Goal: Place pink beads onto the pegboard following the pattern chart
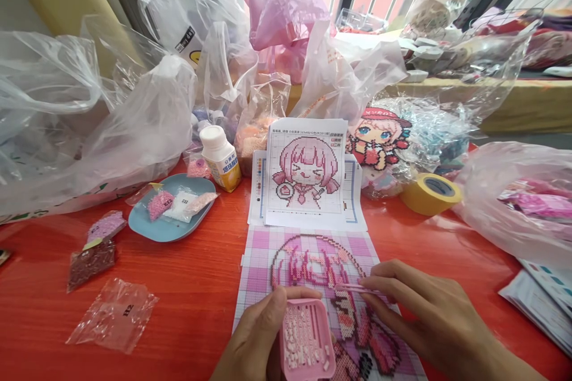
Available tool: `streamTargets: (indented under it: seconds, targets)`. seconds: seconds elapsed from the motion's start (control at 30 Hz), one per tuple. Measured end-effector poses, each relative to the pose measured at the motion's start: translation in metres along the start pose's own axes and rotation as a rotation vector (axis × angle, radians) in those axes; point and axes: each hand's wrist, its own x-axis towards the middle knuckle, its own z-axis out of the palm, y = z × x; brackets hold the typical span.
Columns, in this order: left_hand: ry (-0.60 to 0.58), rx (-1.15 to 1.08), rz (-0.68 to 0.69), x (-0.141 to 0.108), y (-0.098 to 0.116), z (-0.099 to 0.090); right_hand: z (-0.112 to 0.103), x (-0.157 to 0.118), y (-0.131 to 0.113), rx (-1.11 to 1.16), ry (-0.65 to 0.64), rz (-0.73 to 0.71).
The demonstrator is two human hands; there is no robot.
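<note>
My left hand point(261, 333) grips a small pink bead tray point(329, 309) at its left side. Pale beads lie in rows along its grooves. In my right hand point(417, 306) is a pair of pink tweezers point(357, 289), pinched between thumb and fingers, with the tips over the pegboard. The pegboard point(254, 262) has a pink and white checked ground and carries a partly outlined bead figure point(344, 309). The tray covers part of its lower area. Behind the board, a printed pattern sheet point(306, 172) leans upright, showing a pink-haired cartoon character.
A blue plate point(147, 226) with several bead bags sits on the left, beside a white bottle point(218, 155). An H2 bag point(116, 315) lies nearer. At right are a yellow tape roll point(431, 193), a finished bead figure point(378, 137) and plastic bags point(522, 172). More bags line the back.
</note>
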Motion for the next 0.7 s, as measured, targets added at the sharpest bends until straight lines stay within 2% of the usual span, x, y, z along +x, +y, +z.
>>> streamTargets:
  seconds: [0.2, 0.4, 0.53, 0.7]
  targets:
    - [-0.010, 0.018, 0.066, 0.000, 0.009, 0.010, 0.001, -0.001, 0.001, -0.034, -0.001, -0.024]
    - [-0.004, 0.166, 0.056, 0.002, 0.004, 0.000, 0.000, 0.000, 0.000, -0.033, -0.003, -0.024]
    - [-0.018, 0.177, 0.069, 0.003, 0.003, -0.001, 0.002, -0.002, 0.001, -0.060, -0.001, -0.028]
    - [0.044, 0.154, 0.058, 0.000, 0.003, 0.003, 0.004, -0.003, 0.002, -0.080, 0.002, -0.029]
